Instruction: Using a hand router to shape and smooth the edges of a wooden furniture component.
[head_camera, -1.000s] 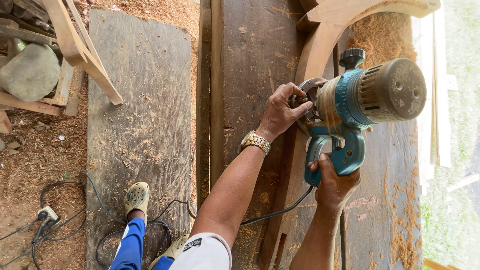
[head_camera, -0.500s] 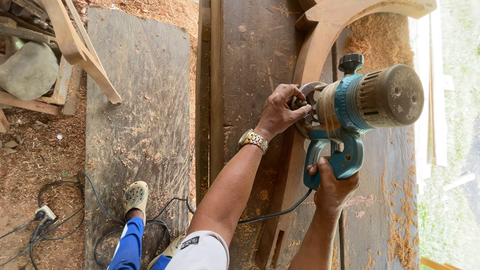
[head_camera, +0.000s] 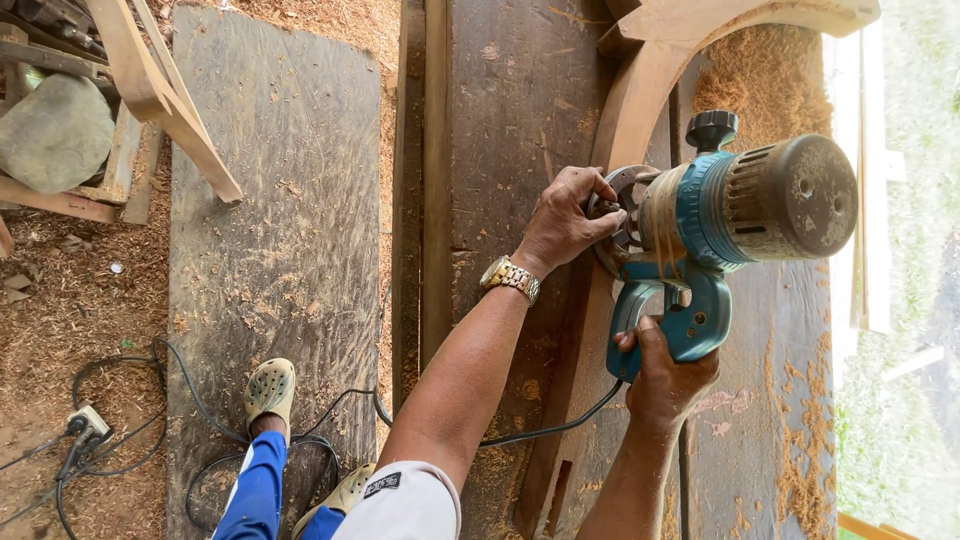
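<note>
Two hands are closed on a blue router (head_camera: 735, 215) set upon a curved wooden piece (head_camera: 625, 120) on the workbench (head_camera: 510, 100). Its handle is gripped by the right hand (head_camera: 665, 375); its base is clasped by the left hand (head_camera: 570, 215).

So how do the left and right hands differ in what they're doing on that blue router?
The left hand sits higher, its fingers pressed at the router's round base beside the curved wooden piece; the right hand sits lower, wrapped around the blue handle. The left arm wears a gold wristwatch; the right wrist is bare. Both hands touch the same tool.
</note>
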